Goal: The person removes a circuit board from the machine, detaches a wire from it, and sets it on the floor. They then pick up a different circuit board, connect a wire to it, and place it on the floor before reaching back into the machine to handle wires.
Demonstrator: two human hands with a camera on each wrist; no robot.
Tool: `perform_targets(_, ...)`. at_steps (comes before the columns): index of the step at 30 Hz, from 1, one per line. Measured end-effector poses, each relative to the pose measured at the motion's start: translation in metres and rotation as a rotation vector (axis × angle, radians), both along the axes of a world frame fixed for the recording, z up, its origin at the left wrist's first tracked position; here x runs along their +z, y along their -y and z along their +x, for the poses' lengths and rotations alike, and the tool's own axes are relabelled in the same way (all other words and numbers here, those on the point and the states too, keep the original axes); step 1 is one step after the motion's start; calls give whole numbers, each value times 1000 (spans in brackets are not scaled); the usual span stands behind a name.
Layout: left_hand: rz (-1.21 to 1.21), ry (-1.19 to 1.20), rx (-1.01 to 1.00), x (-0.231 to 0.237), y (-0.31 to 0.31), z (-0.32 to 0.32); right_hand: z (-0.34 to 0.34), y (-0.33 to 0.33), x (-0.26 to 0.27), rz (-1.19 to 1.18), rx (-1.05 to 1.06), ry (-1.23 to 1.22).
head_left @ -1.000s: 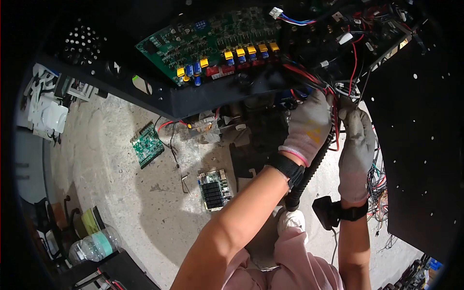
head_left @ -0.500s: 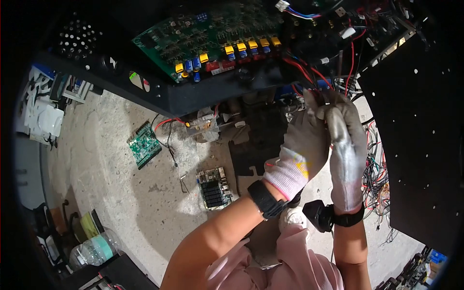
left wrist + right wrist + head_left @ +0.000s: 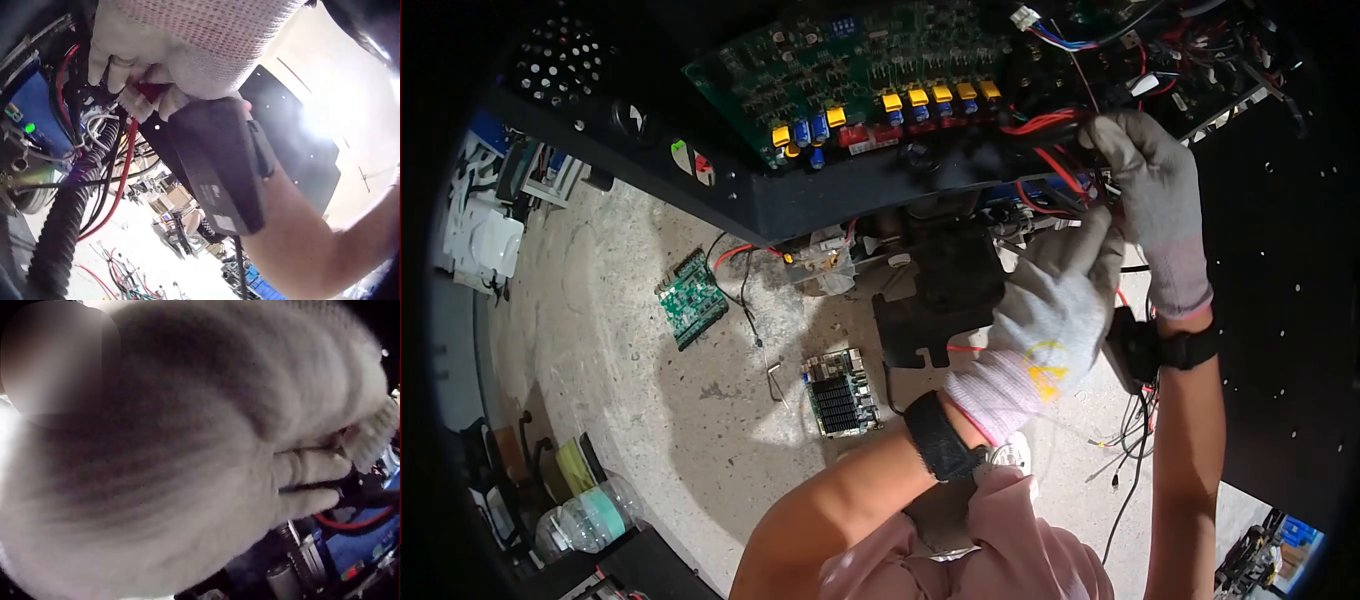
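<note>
Both hands wear grey-white knit gloves. In the head view my left hand (image 3: 1065,290) reaches up to a bundle of red and black wires (image 3: 1080,180) below the frame's edge, its fingertips gripping there. To its right and higher, my right hand (image 3: 1155,190) has its thumb and fingers pinched together beside the red wires. A thin reddish strand (image 3: 1078,65) runs down to these fingertips. In the left wrist view red and black wires (image 3: 128,162) hang below gloved fingers, beside a black corrugated hose (image 3: 69,212). My right hand (image 3: 187,456) fills most of the right wrist view.
A green circuit board (image 3: 870,90) with yellow and blue parts sits in the black metal frame (image 3: 830,205). On the floor lie a small green board (image 3: 693,298) and a board with a black heatsink (image 3: 838,395). A black perforated panel (image 3: 1270,300) stands at right.
My right hand has risen and moved right, away from my left hand at the wire bundle. My left hand has shifted slightly right and lower, its index finger straighter. The thin reddish strand now shows.
</note>
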State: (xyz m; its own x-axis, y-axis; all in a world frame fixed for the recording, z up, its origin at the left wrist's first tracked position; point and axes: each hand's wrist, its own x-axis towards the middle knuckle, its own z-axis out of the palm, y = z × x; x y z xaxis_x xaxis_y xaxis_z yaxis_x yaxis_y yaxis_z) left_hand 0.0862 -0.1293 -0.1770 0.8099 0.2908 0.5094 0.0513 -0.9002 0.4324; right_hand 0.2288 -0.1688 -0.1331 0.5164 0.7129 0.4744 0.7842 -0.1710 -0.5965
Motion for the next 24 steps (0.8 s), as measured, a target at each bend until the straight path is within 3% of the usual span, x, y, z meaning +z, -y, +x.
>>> perform_targets(2, -183, 15, -52, -6, -5, -4, 2, -1, 1, -8, 19, -187)
perform_targets(3, -213, 21, -65, -4, -9, -8, 5, -1, 0, -7, 19, -188)
perform_targets(4, -247, 37, -75, -5, -13, -9, 10, -3, 1, -52, 50, -35)
perform_targets(6, -280, 55, -86, -5, -18, -12, 7, -1, 5, -102, -15, -158)
perform_targets(8, -305, 145, -79, -6, -25, -15, 16, 5, -3, -101, 40, -17)
perform_targets(11, -427, 121, 11, 7, -37, -19, 8, 11, -11, -14, 83, -81)
perform_targets(12, -468, 146, 23, 8, -41, -19, -6, 12, -5, -11, -13, -323)
perform_targets(13, -434, 159, 70, 6, -44, -17, -14, 14, -2, -6, -108, -565)
perform_targets(17, -386, 159, 70, 8, -43, -13, -45, 24, 3, -15, -176, -682)
perform_targets(18, -314, 159, 56, 10, -41, -12, -52, 26, -2, 21, -171, -623)
perform_targets(21, -194, 98, -47, 1, -39, -2, -71, 28, -21, 289, -168, -774)
perform_targets(24, -39, -132, -4, 3, -35, -4, -81, 34, -11, 277, -277, -629)
